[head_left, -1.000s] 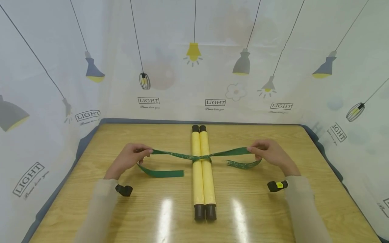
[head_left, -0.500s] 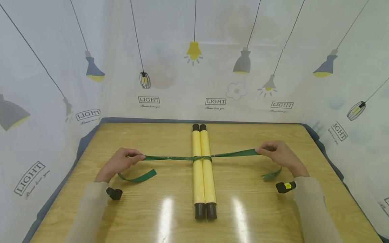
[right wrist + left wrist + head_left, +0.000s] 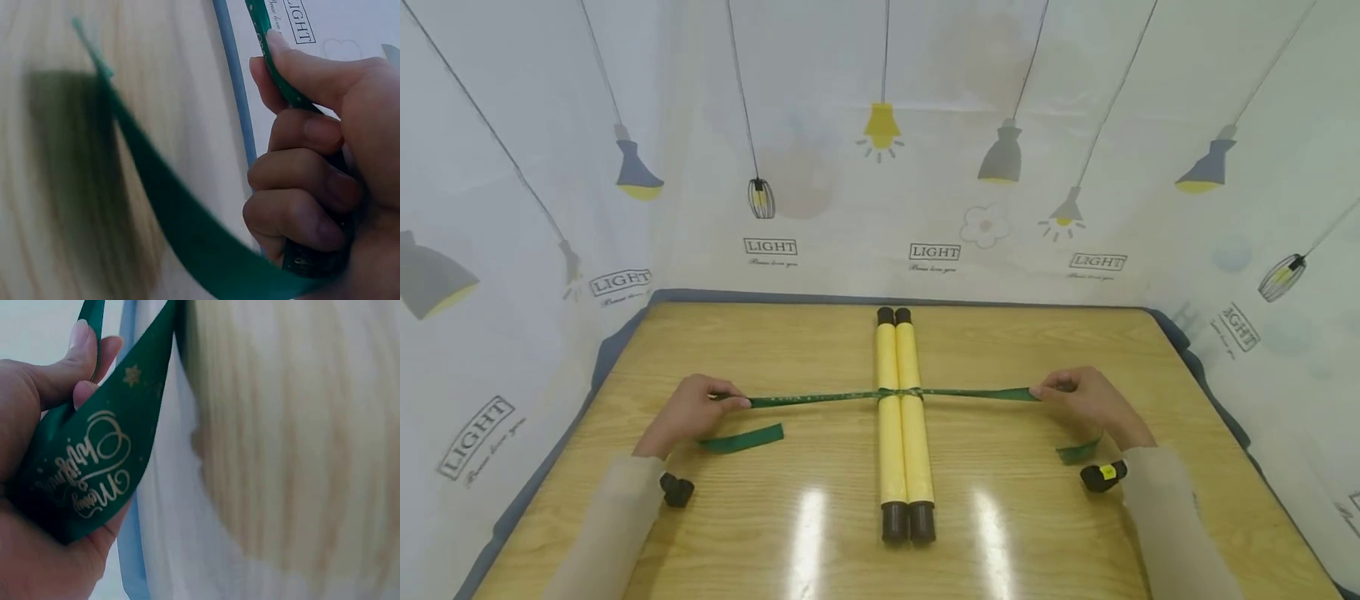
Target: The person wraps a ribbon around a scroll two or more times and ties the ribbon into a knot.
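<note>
Two yellow rods (image 3: 898, 450) with dark brown end caps lie side by side on the table. Around their middle runs a green ribbon (image 3: 820, 397), crossed on top and pulled out nearly straight to both sides. My left hand (image 3: 694, 410) pinches one side of it between thumb and fingers; the loose tail hangs below. In the left wrist view the ribbon (image 3: 103, 450) bears gold "Merry Christmas" lettering and a star. My right hand (image 3: 1092, 398) pinches the other side, and the right wrist view shows its remaining fingers (image 3: 294, 175) curled over the ribbon. The ribbon's underside at the rods is hidden.
A wood-grain table (image 3: 760, 517) carries everything, with a blue-grey edge strip (image 3: 775, 296) along its back. Behind and beside it hangs a white backdrop (image 3: 842, 208) printed with lamps. Small black cameras sit at both wrists.
Both hands have moved outward and a little toward the near side. The ribbon has been drawn straighter, and its crossing lies tighter on the rods. The rods have stayed in place.
</note>
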The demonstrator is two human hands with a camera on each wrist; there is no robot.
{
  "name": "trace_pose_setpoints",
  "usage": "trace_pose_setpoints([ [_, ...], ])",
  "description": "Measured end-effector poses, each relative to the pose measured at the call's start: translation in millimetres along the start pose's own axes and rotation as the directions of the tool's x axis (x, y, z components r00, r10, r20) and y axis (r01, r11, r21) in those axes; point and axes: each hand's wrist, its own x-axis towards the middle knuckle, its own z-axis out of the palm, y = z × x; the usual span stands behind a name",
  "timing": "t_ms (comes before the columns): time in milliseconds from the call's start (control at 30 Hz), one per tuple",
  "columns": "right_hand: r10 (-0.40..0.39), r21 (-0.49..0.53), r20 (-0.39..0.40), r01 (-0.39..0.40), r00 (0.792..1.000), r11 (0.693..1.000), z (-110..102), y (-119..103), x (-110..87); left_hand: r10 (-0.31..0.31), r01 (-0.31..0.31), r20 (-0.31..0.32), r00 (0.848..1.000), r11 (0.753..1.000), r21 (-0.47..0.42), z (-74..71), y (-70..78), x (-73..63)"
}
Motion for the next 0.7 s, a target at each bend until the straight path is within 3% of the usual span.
trace_pose_setpoints([
  [167,-0.006,-0.023,0.027,0.007,1.000,1.000,3.4,2.4,2.7,0.059,-0.059,-0.006,0.998,0.998,0.022,0.6,-3.9,-0.1],
  [267,-0.009,-0.037,0.036,0.010,0.999,0.999,3.0,2.7,2.1,0.060,-0.061,0.023,0.998,0.998,0.023,-0.3,-5.5,0.2],
  [400,0.007,-0.049,0.021,-0.006,1.000,0.999,-1.9,4.6,-1.0,0.025,-0.028,0.062,0.998,0.999,0.039,-7.6,-11.4,-1.2],
  [533,0.014,-0.084,-0.017,-0.015,1.000,0.996,-11.9,11.1,-3.7,-0.014,0.018,0.078,0.997,0.998,-0.058,-20.3,-23.4,-6.2],
  [633,0.019,-0.101,-0.041,-0.023,0.999,0.995,-21.9,18.6,-7.3,-0.032,0.038,0.063,0.997,0.995,-0.097,-29.2,-32.2,-10.1],
  [700,0.018,-0.113,-0.051,-0.024,0.999,0.993,-28.8,23.6,-10.3,-0.038,0.042,0.051,0.998,0.996,-0.077,-34.5,-37.2,-13.1],
])
